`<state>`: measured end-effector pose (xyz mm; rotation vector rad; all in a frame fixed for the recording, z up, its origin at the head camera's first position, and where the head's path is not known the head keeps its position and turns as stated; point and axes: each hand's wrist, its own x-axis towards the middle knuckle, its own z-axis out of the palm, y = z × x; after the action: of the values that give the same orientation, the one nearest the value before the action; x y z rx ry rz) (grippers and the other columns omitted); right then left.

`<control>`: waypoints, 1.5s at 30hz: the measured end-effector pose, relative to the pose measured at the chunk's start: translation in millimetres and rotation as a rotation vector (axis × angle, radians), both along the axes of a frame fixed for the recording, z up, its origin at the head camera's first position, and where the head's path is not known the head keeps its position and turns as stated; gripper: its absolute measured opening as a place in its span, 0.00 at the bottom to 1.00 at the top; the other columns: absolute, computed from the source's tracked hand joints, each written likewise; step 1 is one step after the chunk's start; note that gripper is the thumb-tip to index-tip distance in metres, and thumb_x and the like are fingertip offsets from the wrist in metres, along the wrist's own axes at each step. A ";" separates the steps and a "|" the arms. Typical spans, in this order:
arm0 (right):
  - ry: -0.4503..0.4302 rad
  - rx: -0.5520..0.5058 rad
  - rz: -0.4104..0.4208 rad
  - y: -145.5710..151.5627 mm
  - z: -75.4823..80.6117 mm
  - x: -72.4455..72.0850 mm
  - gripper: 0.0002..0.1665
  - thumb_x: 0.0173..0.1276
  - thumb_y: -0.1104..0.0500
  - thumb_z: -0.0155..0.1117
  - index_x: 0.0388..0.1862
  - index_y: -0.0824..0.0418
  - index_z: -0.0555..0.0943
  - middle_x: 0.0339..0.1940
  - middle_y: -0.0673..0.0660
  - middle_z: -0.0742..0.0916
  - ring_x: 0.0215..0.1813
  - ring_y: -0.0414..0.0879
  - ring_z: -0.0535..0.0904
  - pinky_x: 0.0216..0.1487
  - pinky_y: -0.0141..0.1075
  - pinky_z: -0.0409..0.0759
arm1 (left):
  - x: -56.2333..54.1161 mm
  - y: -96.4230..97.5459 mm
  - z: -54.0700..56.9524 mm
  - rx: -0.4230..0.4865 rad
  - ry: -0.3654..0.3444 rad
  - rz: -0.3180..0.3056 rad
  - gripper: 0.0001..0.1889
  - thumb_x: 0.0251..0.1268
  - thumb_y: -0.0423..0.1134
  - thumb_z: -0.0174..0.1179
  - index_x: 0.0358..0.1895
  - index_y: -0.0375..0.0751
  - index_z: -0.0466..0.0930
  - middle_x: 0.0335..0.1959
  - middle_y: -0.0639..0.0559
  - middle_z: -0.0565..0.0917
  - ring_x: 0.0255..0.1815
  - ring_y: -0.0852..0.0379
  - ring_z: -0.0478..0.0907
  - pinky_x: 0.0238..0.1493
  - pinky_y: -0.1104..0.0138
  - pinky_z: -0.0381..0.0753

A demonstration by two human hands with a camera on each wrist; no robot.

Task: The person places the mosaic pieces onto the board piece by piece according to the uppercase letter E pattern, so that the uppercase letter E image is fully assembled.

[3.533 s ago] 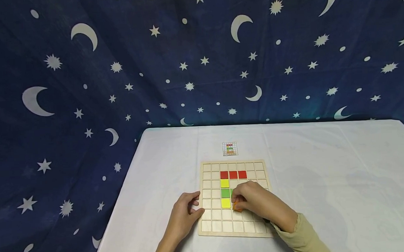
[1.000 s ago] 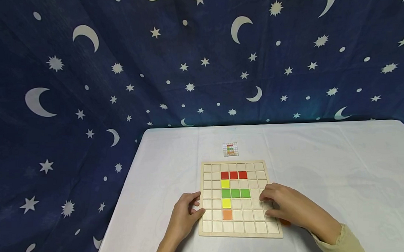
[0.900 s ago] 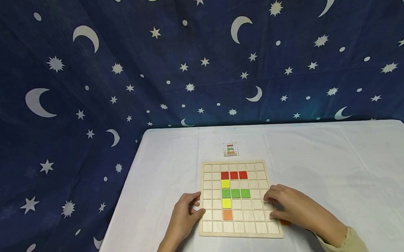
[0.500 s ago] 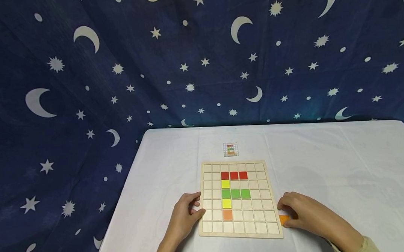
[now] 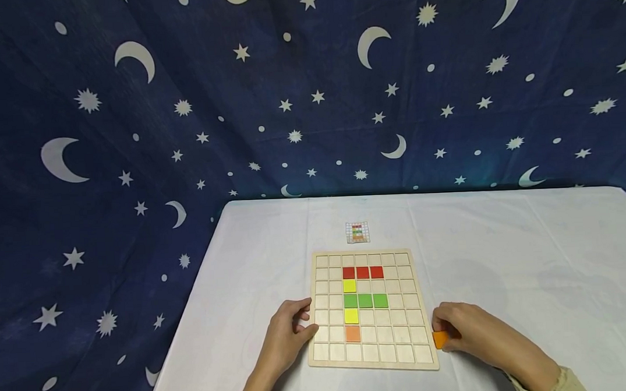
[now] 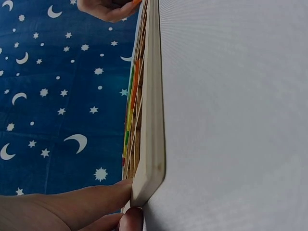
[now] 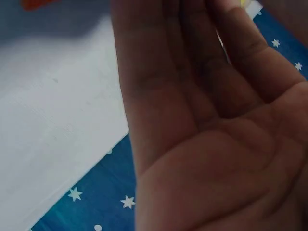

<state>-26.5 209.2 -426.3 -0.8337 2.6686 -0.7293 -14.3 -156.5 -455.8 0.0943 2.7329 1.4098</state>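
In the head view a square wooden grid board (image 5: 373, 365) lies on the white table. Set in its cells are red tiles (image 5: 362, 272), yellow tiles (image 5: 350, 286), green tiles (image 5: 365, 301) and one orange tile (image 5: 353, 334). The left hand (image 5: 286, 334) rests against the board's left edge, index fingertip and thumb touching it apart from each other; the left wrist view shows fingers (image 6: 96, 202) at a corner. Just off the board's lower right edge, the right hand (image 5: 468, 328) pinches another orange tile (image 5: 440, 340) between thumb and fingers. Its palm fills much of the right wrist view.
Behind the board lies a small card (image 5: 357, 232) printed with a coloured grid. White cloth (image 5: 531, 256) covers the table to its far edge. A dark blue curtain (image 5: 331, 130) with moons and stars hangs behind and at the left.
An orange tile now sits in the board's column below the lower yellow one. The right hand has moved off the board to the right and taken hold of another orange tile. The left hand stays put.
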 end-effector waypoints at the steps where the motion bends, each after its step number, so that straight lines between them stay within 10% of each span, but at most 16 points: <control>1: 0.003 -0.006 0.001 -0.3 1.4 -0.6 0.21 0.48 0.63 0.80 0.25 0.48 0.73 0.23 0.37 0.70 0.27 0.30 0.62 0.28 0.27 0.62 | 0.0 0.0 -0.1 -0.001 0.000 0.000 0.26 0.54 0.29 0.71 0.59 0.33 0.79 0.40 0.51 0.78 0.32 0.67 0.74 0.34 0.74 0.80; 19: 0.054 -0.079 0.029 -34.0 23.5 -13.4 0.14 0.59 0.61 0.74 0.24 0.47 0.77 0.24 0.35 0.76 0.27 0.28 0.66 0.29 0.27 0.69 | -0.6 -0.3 0.2 0.001 0.001 -0.006 0.26 0.54 0.30 0.71 0.59 0.33 0.79 0.40 0.51 0.78 0.32 0.67 0.74 0.34 0.74 0.81; 45: 0.017 -0.211 0.101 -102.3 2.4 -19.8 0.10 0.63 0.63 0.71 0.25 0.52 0.80 0.23 0.39 0.79 0.26 0.27 0.68 0.28 0.25 0.72 | -0.4 -1.7 0.7 0.017 -0.023 -0.013 0.26 0.56 0.30 0.71 0.60 0.32 0.78 0.42 0.50 0.78 0.34 0.64 0.75 0.34 0.74 0.81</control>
<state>-46.3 106.9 -423.9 -1.0225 2.5729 -0.9944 -14.8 -158.2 -455.2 0.0959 2.6972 1.4223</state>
